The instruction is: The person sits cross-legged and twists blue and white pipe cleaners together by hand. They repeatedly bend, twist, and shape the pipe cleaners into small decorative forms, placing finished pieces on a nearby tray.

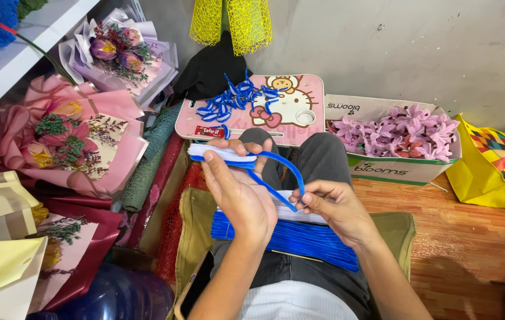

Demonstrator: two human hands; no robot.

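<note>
pipe cleaners, blue and white, bending in my hands over my lap.

my left hand [237, 192] is closing its fingers around a white pipe cleaner [220, 153] lying flat across them, long axis running side to side, while a blue pipe cleaner [282, 172] is arcing from that grip over and down to my right hand [335, 207], whose fingers are pinching its lower end shut. so the blue stem is lying between both hands, right hand nearer its free tip, left holding its root. it is looking fuzzy, thin and bright, curved like a hoop. beneath, a bundle of straight blue stems [288, 237] is resting across my thighs; a pink lap desk [300, 95] with blue loops is sitting beyond my knees.
</note>
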